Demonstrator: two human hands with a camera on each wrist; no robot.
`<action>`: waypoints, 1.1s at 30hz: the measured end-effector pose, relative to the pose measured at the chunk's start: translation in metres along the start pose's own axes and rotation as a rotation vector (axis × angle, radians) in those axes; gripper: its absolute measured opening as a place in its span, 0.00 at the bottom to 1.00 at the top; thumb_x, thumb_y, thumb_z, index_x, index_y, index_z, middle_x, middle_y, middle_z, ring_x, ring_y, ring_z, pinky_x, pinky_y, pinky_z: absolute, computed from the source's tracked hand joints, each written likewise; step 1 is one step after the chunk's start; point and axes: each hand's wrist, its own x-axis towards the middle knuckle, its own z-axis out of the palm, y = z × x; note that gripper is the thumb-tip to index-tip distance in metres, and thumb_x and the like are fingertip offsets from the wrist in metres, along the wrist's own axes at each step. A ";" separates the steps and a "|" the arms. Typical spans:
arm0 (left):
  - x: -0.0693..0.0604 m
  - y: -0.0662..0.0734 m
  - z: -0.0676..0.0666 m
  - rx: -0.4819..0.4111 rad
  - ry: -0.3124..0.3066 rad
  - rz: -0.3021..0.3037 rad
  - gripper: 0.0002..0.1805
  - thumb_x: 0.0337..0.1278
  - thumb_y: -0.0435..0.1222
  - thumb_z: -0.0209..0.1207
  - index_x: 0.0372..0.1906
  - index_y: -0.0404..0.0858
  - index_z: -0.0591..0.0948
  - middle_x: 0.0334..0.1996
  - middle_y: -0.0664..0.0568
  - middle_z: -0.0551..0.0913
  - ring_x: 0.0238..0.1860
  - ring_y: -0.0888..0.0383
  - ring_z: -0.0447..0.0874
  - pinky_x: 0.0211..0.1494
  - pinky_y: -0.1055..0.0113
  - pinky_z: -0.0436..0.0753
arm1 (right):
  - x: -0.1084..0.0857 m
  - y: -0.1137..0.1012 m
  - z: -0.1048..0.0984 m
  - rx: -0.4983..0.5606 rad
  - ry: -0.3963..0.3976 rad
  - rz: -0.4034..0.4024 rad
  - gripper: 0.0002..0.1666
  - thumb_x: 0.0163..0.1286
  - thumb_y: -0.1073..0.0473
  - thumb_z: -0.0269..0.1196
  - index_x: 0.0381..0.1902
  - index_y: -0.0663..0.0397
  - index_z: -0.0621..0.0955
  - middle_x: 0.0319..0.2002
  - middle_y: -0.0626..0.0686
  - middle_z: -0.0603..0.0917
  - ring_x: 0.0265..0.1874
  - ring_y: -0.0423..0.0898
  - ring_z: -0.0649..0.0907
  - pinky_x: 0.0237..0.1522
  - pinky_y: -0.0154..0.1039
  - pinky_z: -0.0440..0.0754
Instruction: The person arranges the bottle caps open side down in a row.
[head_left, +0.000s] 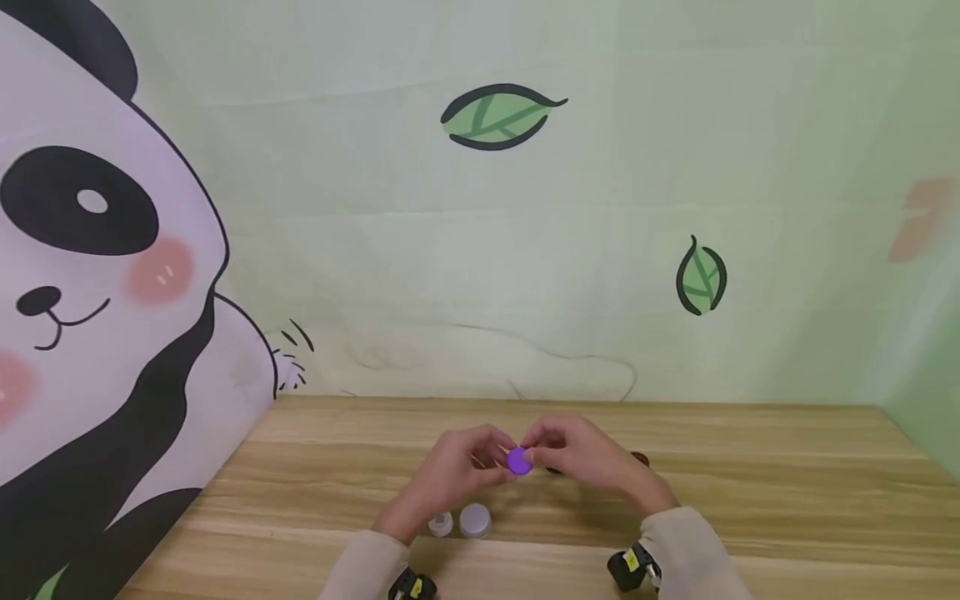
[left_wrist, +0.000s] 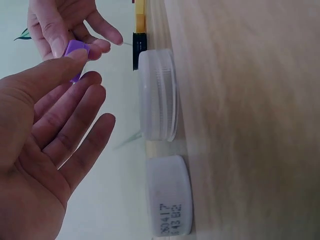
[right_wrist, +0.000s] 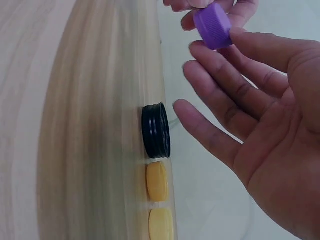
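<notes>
A small purple ridged cap [head_left: 519, 461] is held above the wooden table between both hands. The left hand [head_left: 457, 469] pinches it with its thumb, and in the left wrist view the thumb of that hand [left_wrist: 50, 125] lies over the cap [left_wrist: 77, 47], the other fingers spread. From the other side the right hand [head_left: 581, 454] pinches the same cap; in the right wrist view its thumb tip [right_wrist: 239, 36] touches the cap's [right_wrist: 213, 26] ridged side. Under the left forearm, two whitish caps, a larger one [head_left: 475, 521] and a smaller one [head_left: 441, 524], rest on the table.
A black ridged cap [right_wrist: 156, 131] stands on the table [right_wrist: 95, 125] beside two yellow-orange pieces [right_wrist: 157, 181], below the right hand. Something dark red [head_left: 640, 458] shows behind the right wrist. A pale green backdrop [head_left: 375, 250] with a panda and leaves rises behind the table.
</notes>
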 end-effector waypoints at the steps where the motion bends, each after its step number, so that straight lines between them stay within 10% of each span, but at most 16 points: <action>1: 0.000 0.000 0.000 0.001 -0.003 -0.007 0.12 0.59 0.27 0.74 0.47 0.37 0.87 0.35 0.52 0.91 0.36 0.63 0.88 0.44 0.68 0.87 | 0.000 -0.001 0.000 0.001 -0.010 0.001 0.06 0.76 0.62 0.68 0.47 0.57 0.86 0.39 0.48 0.88 0.40 0.48 0.84 0.46 0.45 0.82; 33: -0.005 -0.006 -0.003 -0.024 -0.254 -0.110 0.11 0.50 0.32 0.81 0.39 0.43 0.92 0.33 0.64 0.90 0.36 0.65 0.87 0.46 0.69 0.85 | -0.008 0.003 0.016 -0.002 -0.195 0.021 0.14 0.60 0.71 0.77 0.42 0.58 0.86 0.36 0.50 0.88 0.37 0.47 0.86 0.43 0.37 0.85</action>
